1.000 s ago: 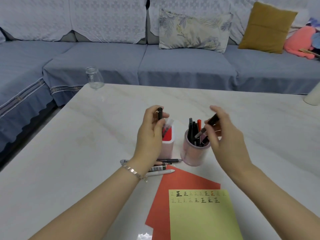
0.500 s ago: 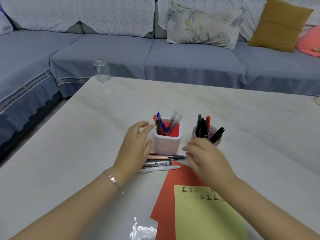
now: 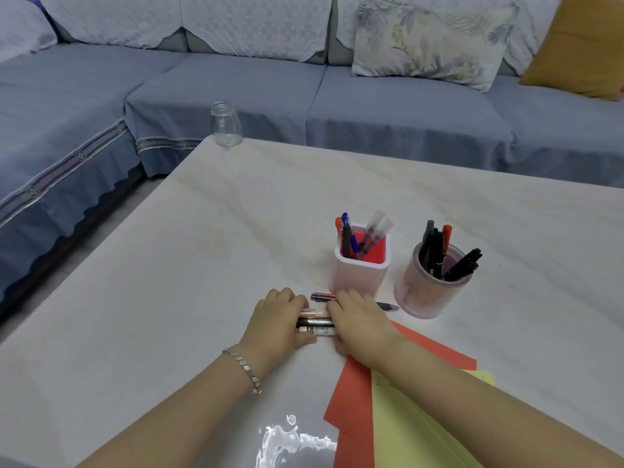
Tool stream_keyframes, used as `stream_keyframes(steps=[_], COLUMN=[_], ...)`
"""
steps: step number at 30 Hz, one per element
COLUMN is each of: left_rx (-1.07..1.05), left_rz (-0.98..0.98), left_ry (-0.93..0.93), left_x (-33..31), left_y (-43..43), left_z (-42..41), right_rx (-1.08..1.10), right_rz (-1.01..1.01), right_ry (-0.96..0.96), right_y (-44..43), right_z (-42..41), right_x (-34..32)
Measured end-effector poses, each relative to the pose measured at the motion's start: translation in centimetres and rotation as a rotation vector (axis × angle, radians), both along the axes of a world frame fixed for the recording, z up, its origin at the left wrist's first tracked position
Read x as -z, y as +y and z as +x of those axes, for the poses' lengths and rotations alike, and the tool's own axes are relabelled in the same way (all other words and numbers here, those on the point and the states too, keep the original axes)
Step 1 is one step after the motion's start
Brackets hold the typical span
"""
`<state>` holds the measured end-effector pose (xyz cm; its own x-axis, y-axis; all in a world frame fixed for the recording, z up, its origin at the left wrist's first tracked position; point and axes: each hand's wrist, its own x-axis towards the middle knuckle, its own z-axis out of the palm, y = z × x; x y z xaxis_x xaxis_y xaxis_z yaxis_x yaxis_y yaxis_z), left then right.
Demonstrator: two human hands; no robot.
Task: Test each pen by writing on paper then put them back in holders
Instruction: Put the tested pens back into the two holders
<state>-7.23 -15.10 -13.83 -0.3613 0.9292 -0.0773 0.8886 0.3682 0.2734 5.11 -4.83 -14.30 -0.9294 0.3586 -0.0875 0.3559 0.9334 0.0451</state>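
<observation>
Several loose pens (image 3: 315,321) lie side by side on the table in front of a square pink holder (image 3: 361,273). My left hand (image 3: 277,320) grips their left ends and my right hand (image 3: 359,320) grips their right ends. One more pen (image 3: 388,306) lies just behind, partly hidden by my right hand. The square holder has several pens standing in it. Right of it, a round pink holder (image 3: 429,292) contains several dark markers. A yellow sheet (image 3: 415,430) lies on a red sheet (image 3: 354,393) under my right forearm.
A small empty glass jar (image 3: 225,125) stands at the table's far left corner. A blue sofa with a patterned cushion (image 3: 429,38) and a mustard cushion (image 3: 580,45) runs behind the table (image 3: 169,298). A wet glare spot shows near the front edge.
Both hands put their pens into the holders, then came down to the loose pens on the table and closed on them. The view tilted down and left.
</observation>
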Motion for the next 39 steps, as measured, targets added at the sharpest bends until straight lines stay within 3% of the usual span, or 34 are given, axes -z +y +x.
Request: stream_keyframes(steps=[4, 9, 11, 15, 18, 21, 24, 27, 29, 32, 35, 39], left_rx=[-0.023, -0.070, -0.083, -0.059, -0.048, -0.095, -0.316, -0.452, -0.505, -0.570, -0.486, -0.334], left_rz=[0.113, 0.236, 0.269, 0.144, 0.097, 0.186, 0.430, 0.627, 0.701, 0.719, 0.633, 0.490], left_ry=[-0.022, -0.129, -0.176, -0.187, -0.186, -0.310, -0.664, -0.986, -1.217, -1.476, -1.503, -1.414], left_x=[0.2, -0.2, -0.4, -0.2, 0.2, -0.3, -2.6, -5.2, -6.9, -8.7, -9.5, -9.8], left_y=[-0.6, -1.2, -1.4, -1.8, -2.4, -2.9, -2.6, -1.7, -1.0, 0.1, 0.8, 1.3], left_z=[0.0, 0.4, 0.5, 0.8, 0.9, 1.1, 1.6, 2.3, 3.1, 4.9, 6.7, 8.5], right_rx=[-0.066, -0.110, -0.059, 0.038, 0.110, 0.206, 0.363, 0.539, 0.569, 0.556, 0.537, 0.487], right_rz=[0.256, 0.220, 0.145, -0.152, -0.225, -0.493, -0.978, -1.573, -1.818, -1.949, -1.983, -1.704], right_ry=[0.073, 0.193, 0.147, -0.127, -0.115, 0.170, 0.499, 0.660, 0.729, 0.771, 0.748, 0.592], right_y=[-0.2, 0.6, 0.6, 0.6, 0.3, 0.4, 0.0, -0.3, -0.5, -0.9, -1.5, -2.4], right_z=[0.1, 0.8, 1.2, 2.8, 4.2, 5.9, 6.8, 7.7, 8.3, 9.0, 9.2, 9.2], right_x=[0.6, 0.3, -1.6, -2.9, -3.2, -4.0, -6.3, -8.2, -9.1, -10.0, -10.5, -10.3])
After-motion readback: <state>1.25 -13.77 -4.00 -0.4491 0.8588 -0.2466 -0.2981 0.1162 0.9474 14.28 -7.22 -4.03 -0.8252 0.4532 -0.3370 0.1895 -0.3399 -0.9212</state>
